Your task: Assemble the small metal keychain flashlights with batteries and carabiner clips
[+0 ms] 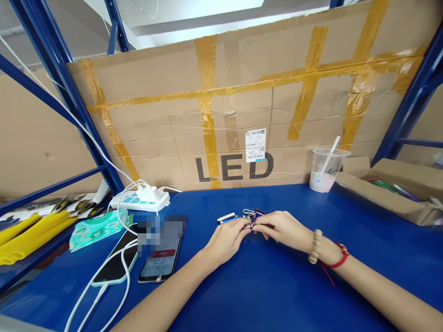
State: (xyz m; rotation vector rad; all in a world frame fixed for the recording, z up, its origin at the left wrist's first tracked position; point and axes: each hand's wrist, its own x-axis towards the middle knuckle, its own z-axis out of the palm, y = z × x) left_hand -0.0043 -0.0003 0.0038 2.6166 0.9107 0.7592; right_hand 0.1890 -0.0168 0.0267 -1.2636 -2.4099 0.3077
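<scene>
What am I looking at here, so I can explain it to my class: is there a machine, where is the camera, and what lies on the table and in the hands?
No machine here: a person works with two bare hands. The single picture comes from a camera worn on that person's head, looking forward and down, so the arms enter from the bottom. The left hand and right hand meet over a blue table and together pinch a small metal piece. Just behind them lie a little silver cylinder and a bunch of metal clips. To the left are a pale phone, a dark phone and a power strip; to the right stand a plastic cup with a straw and a cardboard box.
</scene>
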